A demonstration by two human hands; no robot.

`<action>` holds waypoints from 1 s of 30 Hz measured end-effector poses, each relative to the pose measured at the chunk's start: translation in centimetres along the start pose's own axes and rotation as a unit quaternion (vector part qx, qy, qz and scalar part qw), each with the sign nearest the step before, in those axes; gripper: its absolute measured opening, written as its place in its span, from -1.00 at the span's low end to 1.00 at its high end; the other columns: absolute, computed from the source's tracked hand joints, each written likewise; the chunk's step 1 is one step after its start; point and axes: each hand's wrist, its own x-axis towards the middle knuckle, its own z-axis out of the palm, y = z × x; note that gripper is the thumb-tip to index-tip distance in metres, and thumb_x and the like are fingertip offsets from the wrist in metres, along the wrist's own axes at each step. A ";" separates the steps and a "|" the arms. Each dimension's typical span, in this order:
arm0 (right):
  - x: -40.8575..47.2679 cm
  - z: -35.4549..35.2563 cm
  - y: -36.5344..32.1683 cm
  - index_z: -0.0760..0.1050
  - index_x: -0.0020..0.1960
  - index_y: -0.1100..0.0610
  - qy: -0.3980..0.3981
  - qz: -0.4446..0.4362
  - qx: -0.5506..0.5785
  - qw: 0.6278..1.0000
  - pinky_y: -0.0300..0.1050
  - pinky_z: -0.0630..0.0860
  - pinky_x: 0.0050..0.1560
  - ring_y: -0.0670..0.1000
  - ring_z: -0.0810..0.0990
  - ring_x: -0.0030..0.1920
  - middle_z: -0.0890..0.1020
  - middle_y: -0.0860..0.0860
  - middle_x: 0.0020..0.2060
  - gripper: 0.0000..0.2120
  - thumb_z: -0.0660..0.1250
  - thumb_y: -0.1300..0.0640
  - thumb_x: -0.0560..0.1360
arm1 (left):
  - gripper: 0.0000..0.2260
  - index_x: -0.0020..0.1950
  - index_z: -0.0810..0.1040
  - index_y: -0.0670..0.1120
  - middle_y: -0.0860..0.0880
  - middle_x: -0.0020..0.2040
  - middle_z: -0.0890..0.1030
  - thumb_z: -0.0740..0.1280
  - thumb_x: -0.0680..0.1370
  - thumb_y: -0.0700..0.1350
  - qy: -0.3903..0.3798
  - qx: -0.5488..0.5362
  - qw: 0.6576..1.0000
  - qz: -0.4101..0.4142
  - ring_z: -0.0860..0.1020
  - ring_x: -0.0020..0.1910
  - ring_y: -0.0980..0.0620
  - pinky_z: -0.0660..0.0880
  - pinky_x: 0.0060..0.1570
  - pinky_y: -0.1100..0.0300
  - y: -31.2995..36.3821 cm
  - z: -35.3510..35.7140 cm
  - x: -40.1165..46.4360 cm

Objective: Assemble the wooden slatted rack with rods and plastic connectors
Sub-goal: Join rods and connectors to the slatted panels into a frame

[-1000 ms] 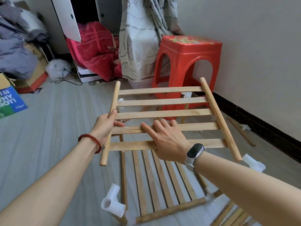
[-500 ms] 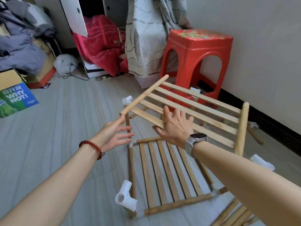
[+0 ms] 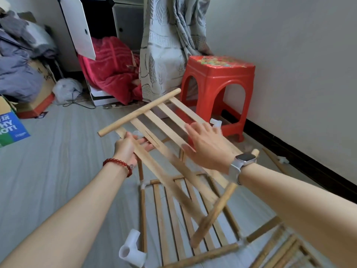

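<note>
A loose wooden slatted panel (image 3: 154,120) with a round rod at each end hangs tilted in the air above the floor. My left hand (image 3: 128,147) grips its outer slat near the far rod, thumb on top and fingers underneath. My right hand (image 3: 207,147) lies on top of the slats with straight fingers, blurred by motion. Below on the floor lies a second slatted shelf (image 3: 173,219), framed by rods and white plastic connectors. One connector (image 3: 131,250) stands up at its near left corner, and another connector (image 3: 216,122) shows beyond my right hand.
A red plastic stool (image 3: 218,84) stands against the right wall just behind the panel. Loose rods with a connector (image 3: 278,161) lie by the skirting. More slatted pieces (image 3: 286,250) lie at the bottom right. Boxes, clothes and a red blanket (image 3: 110,70) crowd the back left.
The panel has swung round clockwise, its near rod now pointing toward me. My left hand let go of the rod, then took hold of a slat. My right hand stayed flat on the slats.
</note>
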 end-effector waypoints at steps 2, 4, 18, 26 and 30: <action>-0.3 0.2 2.7 0.17 0.42 0.12 0.009 0.096 -0.034 0.995 0.10 0.24 0.20 0.15 0.31 0.30 0.34 0.08 0.32 -0.45 0.12 -0.17 0.55 | -0.73 -0.05 0.37 -0.19 -0.27 0.02 0.55 0.03 0.68 -0.04 -0.008 0.033 0.999 -0.008 0.62 -0.18 -0.14 0.57 -0.36 0.07 1.0 -0.2 0.2; -0.7 0.8 4.8 0.11 0.44 0.10 -0.045 0.191 -0.003 0.981 0.15 0.27 0.23 0.18 0.35 0.30 0.36 0.11 0.33 -0.40 0.10 -0.21 0.54 | -0.73 -0.02 0.39 -0.19 -0.24 0.01 0.55 0.03 0.67 -0.03 -0.016 0.066 0.997 -0.024 0.61 -0.19 -0.12 0.58 -0.37 0.09 1.6 -0.2 0.2; -4.7 4.1 6.9 0.38 0.07 0.22 -0.069 0.392 0.353 0.847 -0.19 0.33 -0.50 0.03 0.41 -0.45 0.50 0.06 -0.30 -0.68 0.10 -0.05 0.60 | -0.66 0.45 0.20 -0.12 -0.24 0.21 0.56 0.06 0.67 -0.15 -0.201 0.107 0.966 -0.120 0.61 0.07 -0.21 0.54 0.07 -0.14 -3.1 -0.1 -4.4; -8.2 2.4 3.0 0.30 0.38 0.06 0.034 0.090 0.136 0.986 0.15 0.31 0.28 0.11 0.37 0.28 0.41 0.06 0.26 -0.56 0.13 -0.10 0.56 | -0.62 0.50 0.13 -0.13 -0.31 0.16 0.51 0.02 0.67 -0.21 -0.176 0.089 0.971 -0.134 0.61 -0.11 -0.21 0.55 -0.24 -0.03 -5.1 0.5 -5.6; -10.6 2.4 -0.3 0.35 0.33 -0.02 0.013 -0.196 0.047 0.979 -0.02 0.47 0.01 0.00 0.51 0.02 0.56 -0.04 -0.02 -0.47 0.09 -0.29 0.48 | -0.62 0.50 0.12 -0.12 -0.32 0.27 0.46 0.01 0.68 -0.21 -0.155 0.063 0.974 -0.150 0.53 0.15 -0.26 0.49 -0.11 -0.12 -4.8 0.3 -5.6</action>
